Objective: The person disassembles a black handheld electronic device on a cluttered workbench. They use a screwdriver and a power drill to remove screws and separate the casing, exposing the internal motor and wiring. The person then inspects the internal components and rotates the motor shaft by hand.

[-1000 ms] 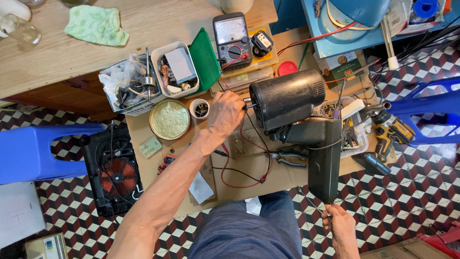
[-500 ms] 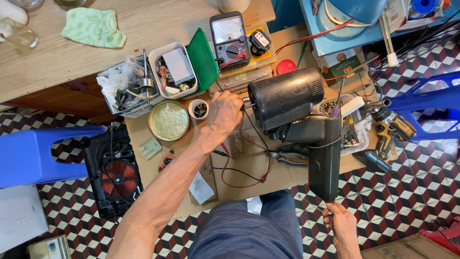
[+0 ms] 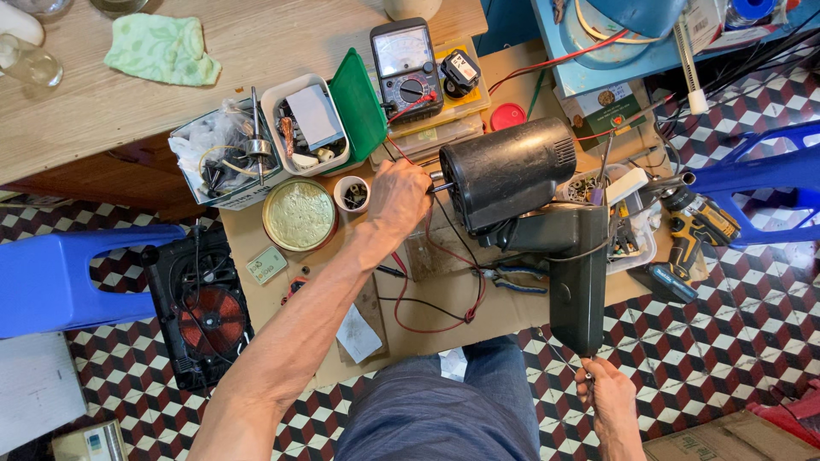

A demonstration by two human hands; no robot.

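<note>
A black fan motor housing [image 3: 511, 172] on its black stand [image 3: 577, 282] lies on a cardboard-covered work surface [image 3: 256, 229]. My left hand [image 3: 398, 198] is closed around the metal shaft that sticks out of the motor's left end. My right hand [image 3: 609, 396] grips the lower end of the black stand near my knee. Red and black test leads [image 3: 437, 307] loop over the cardboard under the motor. An analog multimeter [image 3: 405, 61] stands behind my left hand.
A round tin of paste [image 3: 299, 214], a small white cup [image 3: 351, 194], two parts trays [image 3: 303, 124], a green lid [image 3: 358, 104], pliers [image 3: 512, 280], a yellow drill [image 3: 696, 226], a coil unit [image 3: 203, 307] and blue stools [image 3: 68, 275] surround the work.
The view has shifted slightly. My left hand stays on the motor shaft and my right hand stays on the stand; nothing else has visibly moved.
</note>
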